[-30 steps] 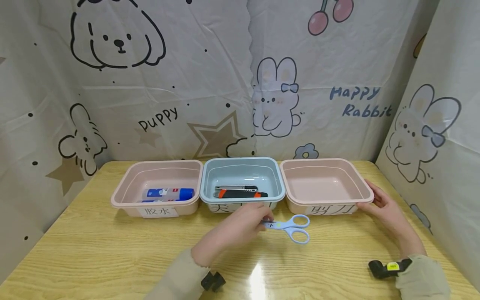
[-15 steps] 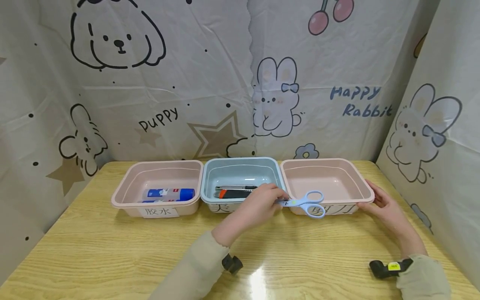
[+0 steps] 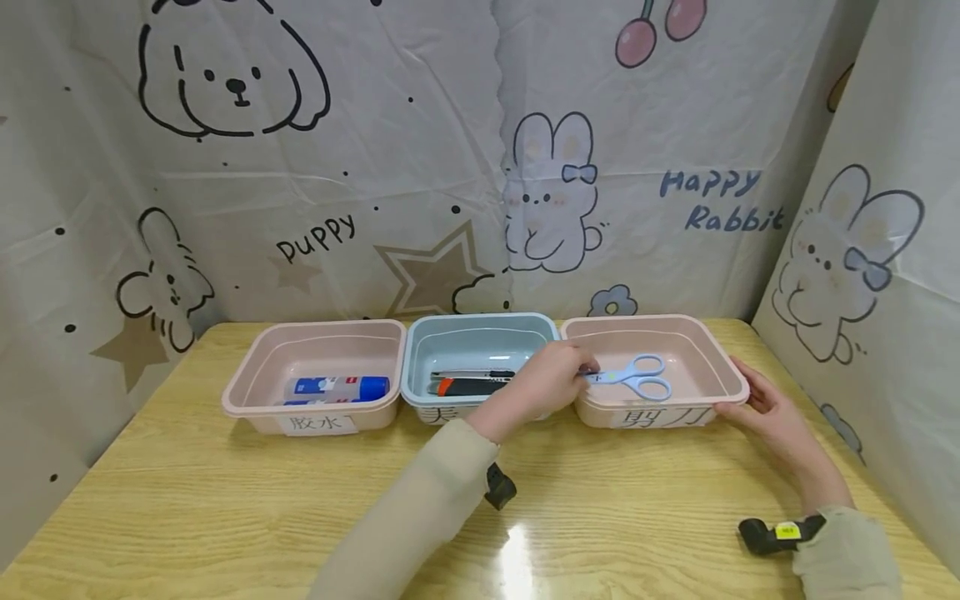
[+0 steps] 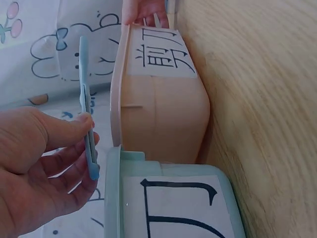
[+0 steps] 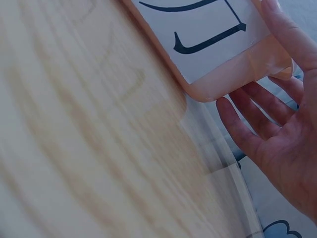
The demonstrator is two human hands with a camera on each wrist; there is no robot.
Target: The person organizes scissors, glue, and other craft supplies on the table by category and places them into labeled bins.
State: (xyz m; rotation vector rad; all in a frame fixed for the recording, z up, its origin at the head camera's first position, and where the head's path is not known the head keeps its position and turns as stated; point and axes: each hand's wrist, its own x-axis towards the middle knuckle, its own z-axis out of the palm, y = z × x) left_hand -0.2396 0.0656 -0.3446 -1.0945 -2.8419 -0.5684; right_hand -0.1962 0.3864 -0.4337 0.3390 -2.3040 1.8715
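My left hand (image 3: 551, 375) pinches a pair of light blue scissors (image 3: 633, 377) at the blade end, handle loops pointing right. In the head view the scissors are over the right pink bin (image 3: 652, 407), whose inside shows no other item. The left wrist view has the scissors (image 4: 84, 74) edge-on between thumb and fingers, apart from the bin's rim. My right hand (image 3: 772, 417) holds that bin's right front corner, thumb at the front rim and fingers along the side. The right wrist view shows this hand (image 5: 282, 119) against the bin's end wall.
In the middle stands a light blue bin (image 3: 487, 321) with utility knives (image 3: 472, 387) in it. A left pink bin (image 3: 315, 327) contains blue-capped glue tubes (image 3: 341, 387). All three bins carry labels and stand in a row at the back of the wooden table (image 3: 262, 508), before a printed curtain.
My left hand has carried the scissors up and to the right, from above the table in front of the bins to over the right pink bin. My right hand has stayed in place.
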